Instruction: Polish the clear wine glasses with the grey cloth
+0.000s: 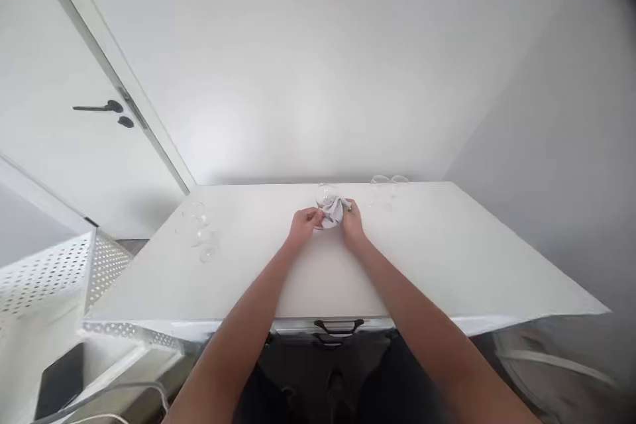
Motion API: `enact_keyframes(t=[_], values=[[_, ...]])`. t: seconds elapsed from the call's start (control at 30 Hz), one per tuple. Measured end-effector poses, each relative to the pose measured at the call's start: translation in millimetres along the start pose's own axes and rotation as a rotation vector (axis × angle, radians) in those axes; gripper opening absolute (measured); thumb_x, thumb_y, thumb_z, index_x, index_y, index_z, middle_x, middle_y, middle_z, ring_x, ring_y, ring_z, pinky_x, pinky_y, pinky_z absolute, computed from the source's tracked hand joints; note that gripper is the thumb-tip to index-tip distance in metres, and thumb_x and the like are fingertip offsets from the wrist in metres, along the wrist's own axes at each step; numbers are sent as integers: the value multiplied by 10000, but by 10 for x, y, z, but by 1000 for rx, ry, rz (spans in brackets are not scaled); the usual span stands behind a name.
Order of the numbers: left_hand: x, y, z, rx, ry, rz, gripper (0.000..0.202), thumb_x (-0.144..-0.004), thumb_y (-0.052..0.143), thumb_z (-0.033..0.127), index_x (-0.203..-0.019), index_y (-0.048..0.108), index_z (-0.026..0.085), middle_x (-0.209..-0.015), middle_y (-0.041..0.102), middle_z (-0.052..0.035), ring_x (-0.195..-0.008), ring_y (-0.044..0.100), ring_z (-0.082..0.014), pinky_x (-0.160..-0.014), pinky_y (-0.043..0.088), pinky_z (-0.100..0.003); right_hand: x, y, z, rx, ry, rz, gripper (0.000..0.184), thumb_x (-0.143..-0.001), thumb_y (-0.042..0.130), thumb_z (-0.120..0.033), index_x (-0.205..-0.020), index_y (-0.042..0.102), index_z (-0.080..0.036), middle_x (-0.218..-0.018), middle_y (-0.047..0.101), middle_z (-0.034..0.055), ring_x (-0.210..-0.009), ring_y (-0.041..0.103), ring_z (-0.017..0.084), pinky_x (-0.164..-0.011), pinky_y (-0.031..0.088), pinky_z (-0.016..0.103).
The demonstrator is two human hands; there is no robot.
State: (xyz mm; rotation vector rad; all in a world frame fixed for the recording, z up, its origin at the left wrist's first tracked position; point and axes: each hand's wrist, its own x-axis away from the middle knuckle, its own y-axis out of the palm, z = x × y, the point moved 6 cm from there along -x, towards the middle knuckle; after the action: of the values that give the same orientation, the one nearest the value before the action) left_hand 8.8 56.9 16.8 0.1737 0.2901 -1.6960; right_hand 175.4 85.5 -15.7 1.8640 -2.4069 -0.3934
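Observation:
At the middle of the white tabletop, a clear wine glass (326, 193) stands or is held with its bowl toward the wall. My left hand (304, 224) pinches it low down, around the stem or base; the exact grip is partly hidden. A light grey cloth (334, 211) is bunched against the glass, covering its lower part. From the right side, my right hand (352, 222) has its fingers closed on that cloth. Whether the glass base touches the table cannot be made out.
Two stemmed glasses (380, 191) stand to the right near the wall. Several clear glasses (201, 233) are at the left of the white table (328, 285). A drawer handle (338, 327) juts from the front edge. A door (54, 66) and a perforated white unit (44, 271) are at left.

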Motion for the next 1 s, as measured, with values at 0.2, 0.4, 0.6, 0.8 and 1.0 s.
enact_keyframes(t=[0.2, 0.4, 0.6, 0.8, 1.0], values=[[-36, 28, -139, -29, -52, -37, 401, -793, 703, 501, -621, 596, 154, -605, 559, 3, -601, 505, -124, -621, 448, -264, 80, 89, -75, -264, 67, -150, 255, -762, 674, -387, -886, 498, -250, -795, 532, -36, -739, 525, 154, -668, 435, 263], [-39, 7, -205, -25, -61, -29, 280, -715, 673, 324, -557, 520, 152, -571, 461, 32, -608, 393, -99, -606, 319, -250, 226, 297, -173, -308, 110, -398, 384, -794, 751, -438, -1054, 515, -283, -954, 616, -12, -856, 607, 196, -753, 502, 316], [5, -42, -179, -62, -119, 39, 353, -696, 750, 373, -535, 534, 147, -545, 387, 38, -605, 344, -93, -573, 238, -255, 174, 291, -78, -216, 19, -420, 604, -707, 879, -415, -1195, 554, -268, -1083, 667, 28, -1005, 642, 226, -867, 526, 350], [-41, -145, -221, -31, -162, 176, 293, -605, 878, 330, -794, 716, 175, -829, 679, -40, -871, 627, -215, -708, 453, -288, 102, 195, -62, -302, 66, -289, 544, -681, 896, -403, -1107, 589, -261, -1046, 690, 28, -987, 660, 229, -861, 548, 377], [-76, -78, -72, 492, -62, -13, 468, -793, 815, 403, -1218, 695, 248, -1488, 591, -120, -1395, 527, -328, -1068, 466, -457, 210, 241, -43, -279, 283, -433, 411, -765, 833, -496, -1002, 628, -229, -865, 682, 40, -741, 643, 209, -675, 537, 368]])
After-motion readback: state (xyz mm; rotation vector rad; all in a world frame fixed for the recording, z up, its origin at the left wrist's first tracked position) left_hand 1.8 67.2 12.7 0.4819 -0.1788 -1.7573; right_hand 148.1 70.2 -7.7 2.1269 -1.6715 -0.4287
